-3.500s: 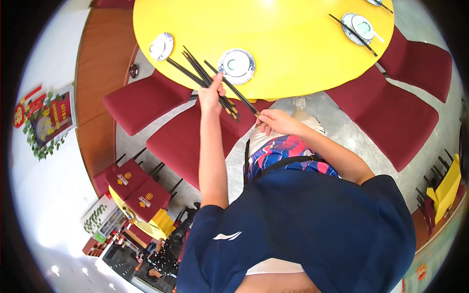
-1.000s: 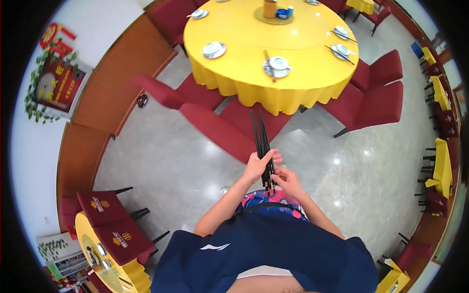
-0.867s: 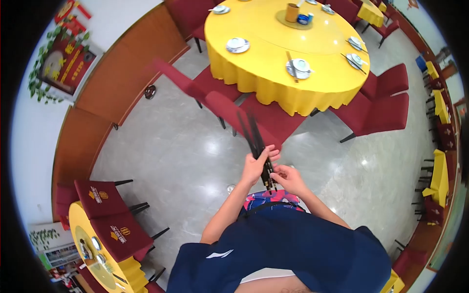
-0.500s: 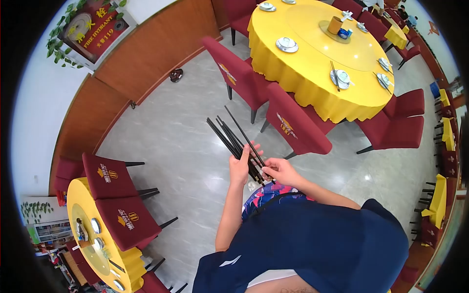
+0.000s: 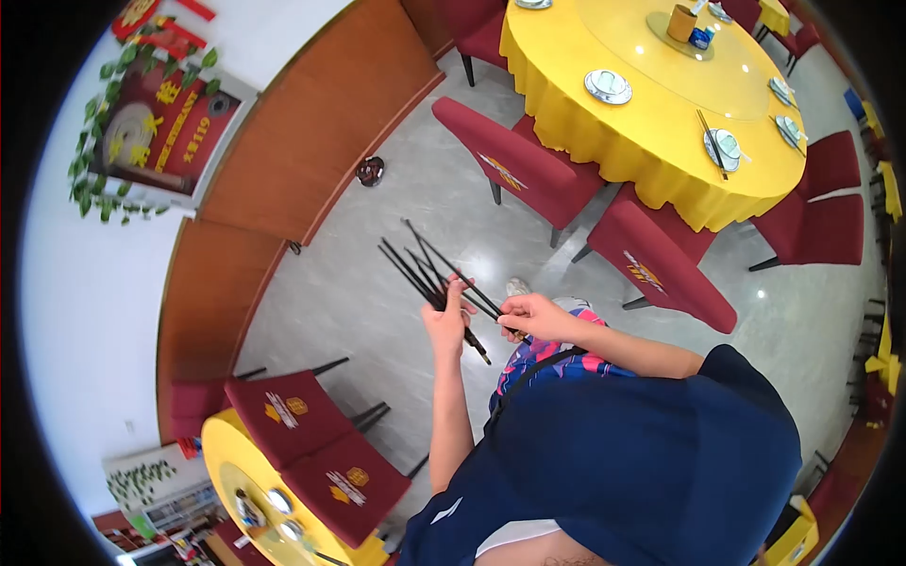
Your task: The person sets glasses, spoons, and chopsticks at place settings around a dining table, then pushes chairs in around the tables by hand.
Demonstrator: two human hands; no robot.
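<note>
A bundle of black chopsticks (image 5: 477, 345) is gripped in my left hand (image 5: 445, 319), the sticks fanning out up and left past the fingers. My right hand (image 5: 533, 317) pinches the lower end of dark chopsticks (image 5: 479, 298), which slant up left across the left hand's fingertips. Whether that is one stick or a pair, I cannot tell for certain. Both hands are close together in front of my body, above the grey floor (image 5: 377, 321). The left fingers partly hide the bundle's middle.
A large round table with a yellow cloth (image 5: 651, 174) stands ahead right, with plate settings (image 5: 608, 87) and a brown holder (image 5: 681, 23). Red chairs (image 5: 514, 156) ring it. A smaller yellow table (image 5: 225, 453) with red chairs (image 5: 344, 483) is at lower left. Wood panelling (image 5: 311, 113) lines the wall.
My right hand has drawn slightly away from the left, and its chopsticks now stand more apart from the bundle. The view has shifted, so tables and chairs sit further right.
</note>
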